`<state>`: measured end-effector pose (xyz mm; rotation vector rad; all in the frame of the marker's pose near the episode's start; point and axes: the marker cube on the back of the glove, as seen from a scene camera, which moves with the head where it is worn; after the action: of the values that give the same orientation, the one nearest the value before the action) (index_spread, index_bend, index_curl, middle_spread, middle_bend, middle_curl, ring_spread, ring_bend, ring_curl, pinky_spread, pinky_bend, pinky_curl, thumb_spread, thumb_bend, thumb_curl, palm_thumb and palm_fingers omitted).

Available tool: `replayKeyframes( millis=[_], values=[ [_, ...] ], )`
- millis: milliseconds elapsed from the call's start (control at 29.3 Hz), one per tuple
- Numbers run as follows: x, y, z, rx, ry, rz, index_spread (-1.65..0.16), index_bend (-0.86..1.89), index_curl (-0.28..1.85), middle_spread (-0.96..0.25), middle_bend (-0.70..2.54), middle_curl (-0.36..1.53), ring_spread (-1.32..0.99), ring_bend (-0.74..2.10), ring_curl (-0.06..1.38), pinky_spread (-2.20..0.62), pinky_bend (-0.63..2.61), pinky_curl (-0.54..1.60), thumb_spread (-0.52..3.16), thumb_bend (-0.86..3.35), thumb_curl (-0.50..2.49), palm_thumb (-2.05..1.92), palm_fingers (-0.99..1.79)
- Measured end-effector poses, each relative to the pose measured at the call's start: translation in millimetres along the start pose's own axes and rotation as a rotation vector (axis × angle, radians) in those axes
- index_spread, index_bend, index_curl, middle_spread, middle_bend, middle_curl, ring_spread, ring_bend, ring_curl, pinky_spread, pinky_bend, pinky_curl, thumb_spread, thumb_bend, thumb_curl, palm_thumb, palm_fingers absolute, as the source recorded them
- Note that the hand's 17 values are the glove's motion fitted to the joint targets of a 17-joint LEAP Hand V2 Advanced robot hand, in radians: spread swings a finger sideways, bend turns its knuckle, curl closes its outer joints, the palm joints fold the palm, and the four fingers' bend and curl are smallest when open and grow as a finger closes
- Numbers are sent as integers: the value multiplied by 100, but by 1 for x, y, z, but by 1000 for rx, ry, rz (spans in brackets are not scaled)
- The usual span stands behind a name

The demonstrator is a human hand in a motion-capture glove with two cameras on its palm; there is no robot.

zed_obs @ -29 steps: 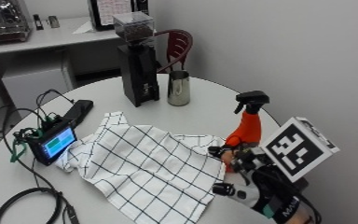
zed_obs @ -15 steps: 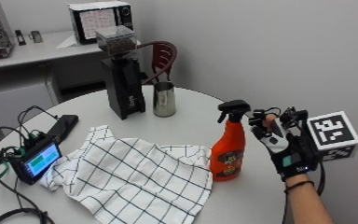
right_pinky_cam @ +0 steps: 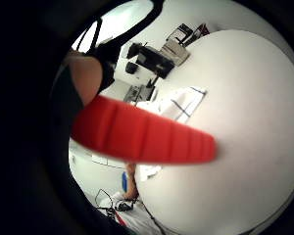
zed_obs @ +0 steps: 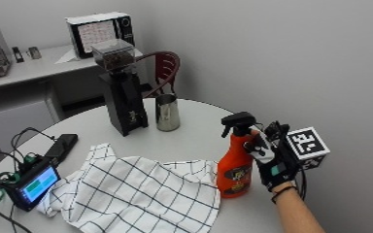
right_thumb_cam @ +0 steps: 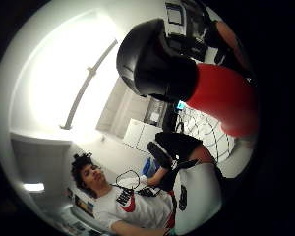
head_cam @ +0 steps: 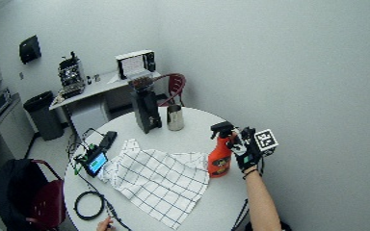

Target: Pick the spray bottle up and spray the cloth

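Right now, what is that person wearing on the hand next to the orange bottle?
The right hand wears a black fingerless-looking glove with white plastic pieces on its back and a small green patch near the wrist. A thin dark band circles the wrist. The forearm below it is bare, with no sleeve showing.

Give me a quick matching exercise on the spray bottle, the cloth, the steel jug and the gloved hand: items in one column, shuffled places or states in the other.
Items
1. orange plastic spray bottle with black trigger head
2. white cloth with dark grid lines
3. shiny steel jug
4. black-gloved right hand

States
A. beside the black coffee grinder
B. upright at the cloth's edge
C. at the bottle's neck
D. spread, rumpled, on the round white table

Pairs: 1-B, 2-D, 3-A, 4-C
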<state>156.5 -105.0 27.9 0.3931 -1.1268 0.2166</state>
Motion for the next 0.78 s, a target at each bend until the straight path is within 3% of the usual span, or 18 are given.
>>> replayKeyframes(
  millis=[784],
  values=[
    [-4,2,12,152,180,-75,-27,14,29,-13,40,43,-17,51,42,-8,33,37,85,2,40,90,121]
  ],
)
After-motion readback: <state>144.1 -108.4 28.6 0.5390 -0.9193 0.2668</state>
